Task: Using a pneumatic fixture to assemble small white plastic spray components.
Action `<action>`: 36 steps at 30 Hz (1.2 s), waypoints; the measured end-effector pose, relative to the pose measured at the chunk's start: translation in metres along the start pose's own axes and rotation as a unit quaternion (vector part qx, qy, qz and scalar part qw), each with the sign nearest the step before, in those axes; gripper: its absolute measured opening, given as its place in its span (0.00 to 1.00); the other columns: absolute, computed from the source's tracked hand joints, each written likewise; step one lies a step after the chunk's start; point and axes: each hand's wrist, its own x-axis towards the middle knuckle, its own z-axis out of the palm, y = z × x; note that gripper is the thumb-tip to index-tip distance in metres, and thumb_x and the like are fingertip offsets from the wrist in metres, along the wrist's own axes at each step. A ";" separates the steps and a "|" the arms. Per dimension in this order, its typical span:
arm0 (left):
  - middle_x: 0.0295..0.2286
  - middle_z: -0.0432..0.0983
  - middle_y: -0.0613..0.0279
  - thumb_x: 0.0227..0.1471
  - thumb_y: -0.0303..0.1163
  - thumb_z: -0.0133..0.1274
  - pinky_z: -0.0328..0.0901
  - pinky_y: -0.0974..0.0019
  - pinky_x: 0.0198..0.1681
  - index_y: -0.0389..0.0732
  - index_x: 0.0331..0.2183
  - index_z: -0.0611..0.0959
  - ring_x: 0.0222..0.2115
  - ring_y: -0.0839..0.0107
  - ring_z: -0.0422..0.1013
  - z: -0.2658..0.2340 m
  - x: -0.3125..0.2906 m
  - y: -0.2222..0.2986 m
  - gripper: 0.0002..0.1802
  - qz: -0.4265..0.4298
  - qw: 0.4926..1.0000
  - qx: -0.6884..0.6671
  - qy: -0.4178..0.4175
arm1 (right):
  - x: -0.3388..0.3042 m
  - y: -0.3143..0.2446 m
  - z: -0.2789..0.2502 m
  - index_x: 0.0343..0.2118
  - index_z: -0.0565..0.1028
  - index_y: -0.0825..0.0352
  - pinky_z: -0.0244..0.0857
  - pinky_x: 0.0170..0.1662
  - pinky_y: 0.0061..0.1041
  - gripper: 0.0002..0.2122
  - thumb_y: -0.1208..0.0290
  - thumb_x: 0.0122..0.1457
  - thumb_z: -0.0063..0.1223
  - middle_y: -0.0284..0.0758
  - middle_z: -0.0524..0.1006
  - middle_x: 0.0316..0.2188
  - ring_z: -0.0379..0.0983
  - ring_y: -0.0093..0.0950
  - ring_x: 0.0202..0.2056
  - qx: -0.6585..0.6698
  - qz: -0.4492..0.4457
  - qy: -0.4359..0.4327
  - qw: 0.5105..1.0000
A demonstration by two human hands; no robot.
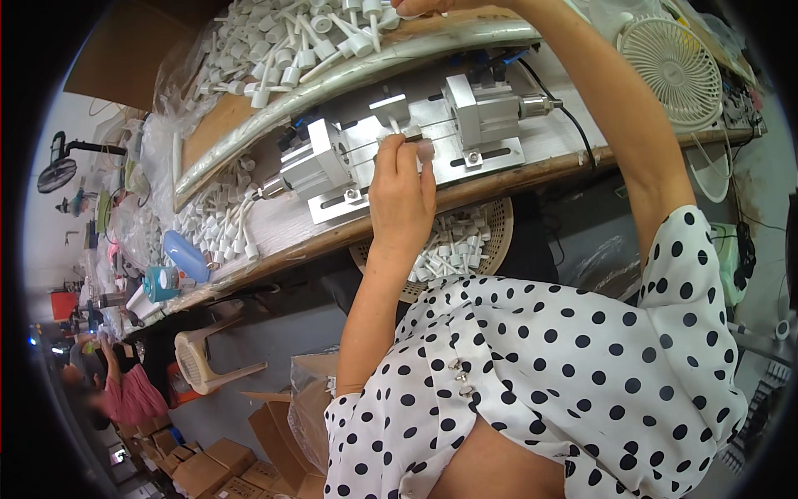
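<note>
My left hand is at the middle of a silver metal fixture on the bench edge. Its fingers are closed around a white plastic part with a thin stem, in front of a small upright block. Much of that part is hidden by the fingers. Two square metal cylinders face each other, one on either side of this hand, with thin rods between them. My right hand reaches over a heap of white stemmed caps at the far side. The top edge of the picture cuts it off, so its grip is unclear.
A round basket holding more white parts sits below the bench edge. Loose parts and a blue object lie to the left. A white fan stands at the right, near a black cable. Another person sits far left.
</note>
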 end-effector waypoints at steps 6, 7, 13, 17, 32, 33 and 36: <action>0.38 0.68 0.48 0.42 0.23 0.52 0.66 0.60 0.34 0.34 0.33 0.72 0.35 0.52 0.69 -0.001 0.000 -0.003 0.12 -0.022 0.999 0.000 0.024 | -0.014 -0.009 0.002 0.28 0.74 0.71 0.64 0.31 0.26 0.16 0.61 0.44 0.58 0.39 0.75 0.24 0.71 0.29 0.28 -0.053 -0.034 -0.001 0.998; 0.38 0.68 0.48 0.42 0.23 0.53 0.66 0.60 0.35 0.34 0.33 0.72 0.35 0.52 0.69 -0.002 0.001 -0.001 0.12 -0.029 0.999 -0.006 0.018 | -0.021 -0.018 -0.002 0.28 0.74 0.71 0.64 0.31 0.24 0.16 0.61 0.45 0.58 0.38 0.75 0.25 0.71 0.27 0.28 -0.002 0.015 -0.008 1.000; 0.36 0.69 0.49 0.41 0.22 0.53 0.66 0.62 0.33 0.34 0.33 0.72 0.32 0.55 0.70 0.000 0.002 -0.001 0.12 0.002 0.999 0.000 0.039 | -0.048 -0.016 0.002 0.28 0.75 0.70 0.62 0.33 0.19 0.13 0.63 0.47 0.57 0.33 0.75 0.25 0.70 0.21 0.29 0.137 0.087 0.072 0.984; 0.33 0.71 0.53 0.40 0.22 0.54 0.64 0.68 0.26 0.34 0.30 0.74 0.24 0.65 0.68 -0.014 0.000 -0.008 0.10 -0.003 0.999 -0.053 0.014 | -0.070 -0.025 0.026 0.26 0.76 0.69 0.64 0.34 0.22 0.11 0.65 0.47 0.56 0.36 0.76 0.23 0.72 0.25 0.29 0.171 0.072 0.132 0.974; 0.26 0.73 0.53 0.39 0.40 0.55 0.63 0.57 0.33 0.40 0.31 0.79 0.27 0.57 0.69 -0.014 0.153 -0.078 0.17 0.033 0.986 0.158 0.048 | -0.080 -0.055 0.138 0.20 0.66 0.66 0.63 0.32 0.29 0.14 0.66 0.37 0.60 0.34 0.66 0.21 0.66 0.33 0.28 -0.072 -0.250 0.121 0.958; 0.26 0.73 0.53 0.39 0.40 0.55 0.63 0.57 0.33 0.40 0.31 0.79 0.27 0.57 0.69 -0.015 0.154 -0.079 0.17 0.037 0.986 0.157 0.052 | -0.080 -0.056 0.138 0.20 0.65 0.66 0.63 0.32 0.29 0.14 0.66 0.36 0.60 0.34 0.66 0.21 0.66 0.33 0.28 -0.093 -0.243 0.112 0.959; 0.29 0.75 0.50 0.38 0.37 0.56 0.65 0.65 0.30 0.39 0.32 0.78 0.27 0.64 0.72 -0.027 0.148 -0.086 0.16 0.032 0.997 0.055 0.035 | -0.081 -0.062 0.138 0.20 0.65 0.65 0.63 0.31 0.28 0.14 0.65 0.36 0.60 0.33 0.67 0.21 0.67 0.32 0.28 -0.104 -0.227 0.108 0.962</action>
